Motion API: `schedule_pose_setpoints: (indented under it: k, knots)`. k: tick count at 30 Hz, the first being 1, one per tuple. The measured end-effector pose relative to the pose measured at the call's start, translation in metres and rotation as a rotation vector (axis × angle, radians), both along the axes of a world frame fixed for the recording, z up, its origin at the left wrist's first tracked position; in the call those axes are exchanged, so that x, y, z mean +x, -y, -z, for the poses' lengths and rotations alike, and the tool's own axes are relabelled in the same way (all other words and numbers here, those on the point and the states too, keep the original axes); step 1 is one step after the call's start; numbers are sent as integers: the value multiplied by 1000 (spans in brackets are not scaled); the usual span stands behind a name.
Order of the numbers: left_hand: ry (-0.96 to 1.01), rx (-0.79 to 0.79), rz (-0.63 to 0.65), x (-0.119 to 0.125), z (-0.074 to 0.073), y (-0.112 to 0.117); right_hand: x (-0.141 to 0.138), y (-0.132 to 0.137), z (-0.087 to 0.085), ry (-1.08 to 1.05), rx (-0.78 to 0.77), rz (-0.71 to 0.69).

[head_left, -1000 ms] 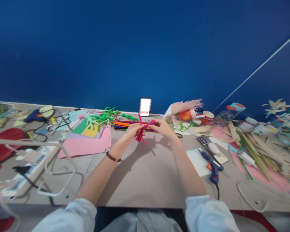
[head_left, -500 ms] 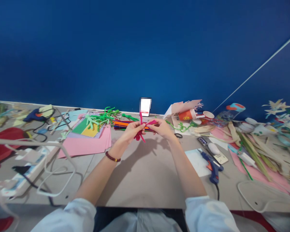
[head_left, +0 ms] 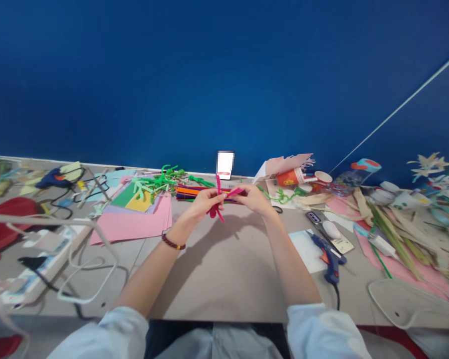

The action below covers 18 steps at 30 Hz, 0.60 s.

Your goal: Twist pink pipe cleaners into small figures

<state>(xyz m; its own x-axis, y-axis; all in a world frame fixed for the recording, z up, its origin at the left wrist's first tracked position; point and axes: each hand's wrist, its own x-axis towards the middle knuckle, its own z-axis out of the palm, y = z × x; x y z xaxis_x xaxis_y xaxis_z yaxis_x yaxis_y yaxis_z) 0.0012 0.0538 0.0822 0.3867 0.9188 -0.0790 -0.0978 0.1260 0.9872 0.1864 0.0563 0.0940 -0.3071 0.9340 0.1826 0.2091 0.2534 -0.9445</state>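
Note:
Both hands meet above the middle of the grey table (head_left: 224,269), pinching a bunch of pink pipe cleaners (head_left: 217,207). My left hand (head_left: 204,202) grips the bunch from the left, fingers closed round its middle. My right hand (head_left: 252,198) pinches a strand that sticks out to the right. Short pink ends poke up and down from between the fingers. A bead bracelet (head_left: 173,243) sits on my left wrist. Just behind the hands lies a bundle of coloured pipe cleaners (head_left: 190,192).
Pink and coloured paper sheets (head_left: 134,219) and green pipe cleaners (head_left: 160,180) lie at the left. A blue glue gun (head_left: 327,254) lies at the right, near a phone (head_left: 314,218), an orange cup (head_left: 290,177) and dried leaves (head_left: 392,234). A power strip (head_left: 41,269) with cables sits far left.
The hands have drawn slightly closer together and the pink bunch has turned a little between the fingers. Nothing else has moved.

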Motion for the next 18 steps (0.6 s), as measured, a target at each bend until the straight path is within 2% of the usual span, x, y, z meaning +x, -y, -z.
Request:
schedule_pose_setpoints:
  k: [7,12,15,18]
  knots:
    - [-53,2,128,-5,3,-1,2,2,-3,122,67,-29]
    - [-15,30,169,-7,6,-1,2,5,-8,190,25,17]
    - [-9,38,252,-9,4,1,5,6,-11,348,11,70]
    - [-56,44,347,-8,1,4,9,6,-12,410,51,59]
